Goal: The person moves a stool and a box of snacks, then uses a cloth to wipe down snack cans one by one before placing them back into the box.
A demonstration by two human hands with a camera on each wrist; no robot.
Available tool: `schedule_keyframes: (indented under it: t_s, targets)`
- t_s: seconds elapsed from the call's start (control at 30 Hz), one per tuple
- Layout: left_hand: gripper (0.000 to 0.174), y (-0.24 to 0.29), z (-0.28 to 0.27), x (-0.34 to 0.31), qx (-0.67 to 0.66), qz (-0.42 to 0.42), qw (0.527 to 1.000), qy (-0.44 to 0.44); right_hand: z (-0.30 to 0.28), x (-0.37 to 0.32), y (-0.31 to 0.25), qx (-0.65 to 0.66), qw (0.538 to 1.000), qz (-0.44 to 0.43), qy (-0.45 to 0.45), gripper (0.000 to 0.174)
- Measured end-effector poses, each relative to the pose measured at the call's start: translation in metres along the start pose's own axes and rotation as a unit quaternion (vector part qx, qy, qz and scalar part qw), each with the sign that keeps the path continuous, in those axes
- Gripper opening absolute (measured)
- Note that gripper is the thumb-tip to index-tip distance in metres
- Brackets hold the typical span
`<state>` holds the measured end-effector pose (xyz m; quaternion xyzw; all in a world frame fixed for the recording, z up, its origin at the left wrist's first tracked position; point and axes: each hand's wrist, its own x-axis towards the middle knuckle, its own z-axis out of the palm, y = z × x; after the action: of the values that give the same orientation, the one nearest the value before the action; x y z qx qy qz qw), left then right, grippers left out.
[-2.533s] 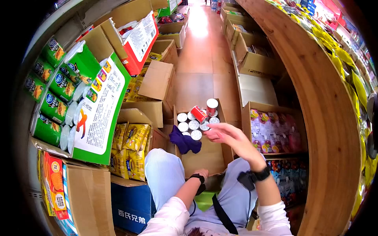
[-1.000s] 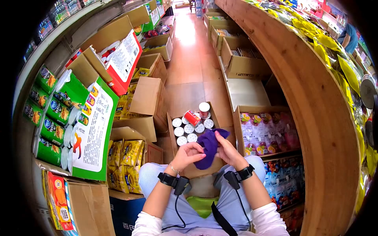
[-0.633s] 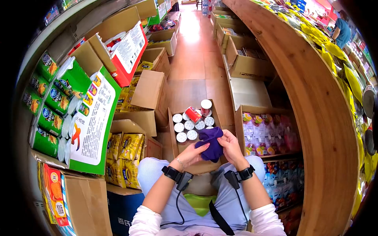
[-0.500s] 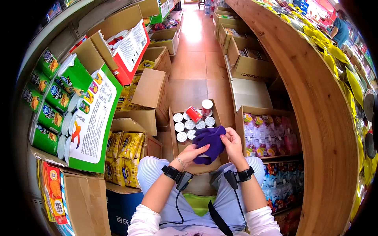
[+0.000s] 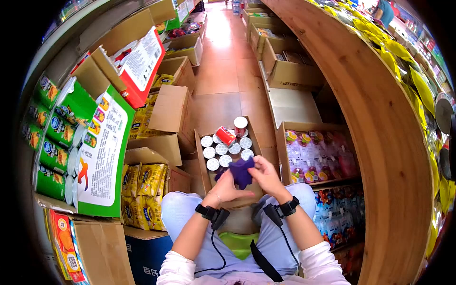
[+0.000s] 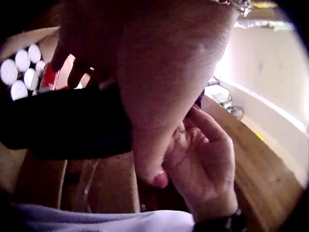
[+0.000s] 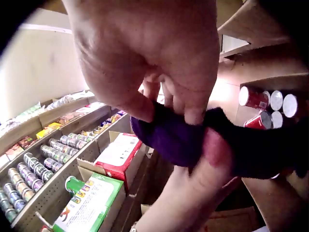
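Note:
A purple cloth glove (image 5: 242,172) is held between my two hands over the front of an open carton (image 5: 202,164). My right hand (image 5: 267,175) pinches its edge between thumb and fingertips, plainly seen in the right wrist view, where the glove (image 7: 166,137) is bunched. My left hand (image 5: 225,187) grips the other side, its fingers partly hidden and its thumb extended toward me. A dark part of the glove sticks out past the left hand. Behind them, the carton holds several white-lidded cans (image 5: 221,149); a red can (image 5: 225,136) lies tilted on top, beside another upright one (image 5: 241,124).
Yellow snack packs (image 5: 151,180) fill a carton at left, below green canisters (image 5: 52,154) and a green display box (image 5: 107,156). To the right, a carton of pink drink pouches (image 5: 318,154) sits under a wooden shelf edge (image 5: 361,118). A tiled aisle (image 5: 221,71) runs ahead.
Earlier the glove lay on the carton's left side while the right hand was raised. Both hands then took it up and turned it, and the left hand now covers more of it.

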<state>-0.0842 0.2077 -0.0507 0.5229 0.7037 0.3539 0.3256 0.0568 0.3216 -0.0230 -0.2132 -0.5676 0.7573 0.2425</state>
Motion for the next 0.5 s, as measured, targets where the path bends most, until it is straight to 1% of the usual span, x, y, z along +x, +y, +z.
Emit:
schedule_keyframes:
  t_s: [0.03, 0.07, 0.1, 0.13, 0.17, 0.2, 0.23, 0.27, 0.3, 0.33, 0.37, 0.4, 0.43, 0.47, 0.5]
  targets:
    - [0.066, 0.006, 0.004, 0.002, -0.085, 0.007, 0.996, 0.000, 0.002, -0.001, 0.001, -0.004, 0.999, -0.016, -0.045, 0.018]
    - [0.054, 0.012, 0.007, 0.003, -0.171, 0.013, 0.985, 0.000, 0.003, -0.001, 0.002, 0.022, 0.997, -0.012, -0.070, 0.020]
    - [0.041, 0.015, 0.004, 0.001, -0.184, -0.016, 0.983, -0.015, 0.002, 0.000, 0.001, 0.048, 0.994, -0.009, -0.097, 0.022]
    - [0.036, 0.013, 0.000, 0.000, -0.249, -0.023, 0.968, 0.017, -0.002, 0.002, 0.000, 0.084, 0.990, 0.005, -0.115, 0.027]
    - [0.031, 0.019, 0.001, 0.003, -0.319, -0.027, 0.946, 0.041, -0.008, 0.003, -0.005, 0.143, 0.984, 0.008, -0.105, 0.034]
    - [0.025, 0.023, -0.004, 0.001, -0.317, -0.041, 0.945, 0.073, -0.007, 0.005, -0.003, 0.089, 0.993, -0.027, -0.069, 0.038]
    - [0.024, 0.029, -0.012, 0.000, -0.352, -0.064, 0.931, 0.077, -0.010, 0.008, 0.003, 0.032, 0.997, -0.065, -0.031, 0.042]
    - [0.026, 0.019, -0.014, 0.001, -0.383, -0.054, 0.918, 0.090, -0.013, 0.012, 0.010, -0.073, 0.992, -0.101, 0.007, 0.047]
    - [0.028, 0.024, -0.020, 0.000, -0.423, -0.090, 0.895, 0.111, -0.003, 0.008, -0.003, -0.171, 0.972, -0.160, 0.032, 0.053]
    - [0.030, 0.016, -0.024, 0.000, -0.486, -0.103, 0.863, 0.093, 0.001, 0.000, -0.018, -0.234, 0.966, -0.108, -0.004, 0.064]
    - [0.038, 0.018, -0.035, -0.006, -0.608, -0.135, 0.782, -0.022, 0.000, 0.001, -0.011, -0.253, 0.964, -0.064, -0.046, 0.075]
    - [0.044, 0.030, -0.041, -0.010, -0.643, -0.107, 0.757, -0.030, -0.005, 0.001, 0.000, -0.261, 0.949, -0.132, -0.116, 0.078]
    - [0.048, 0.031, -0.042, -0.011, -0.655, -0.086, 0.750, -0.008, -0.008, 0.003, 0.010, -0.185, 0.954, -0.028, -0.236, 0.081]
    - [0.050, 0.047, -0.048, -0.016, -0.662, -0.053, 0.747, -0.015, 0.002, -0.005, -0.016, -0.149, 0.944, 0.062, -0.288, 0.072]
    - [0.050, 0.026, -0.047, -0.012, -0.665, -0.043, 0.746, 0.000, 0.002, -0.002, 0.010, -0.045, 0.931, 0.130, -0.339, 0.059]
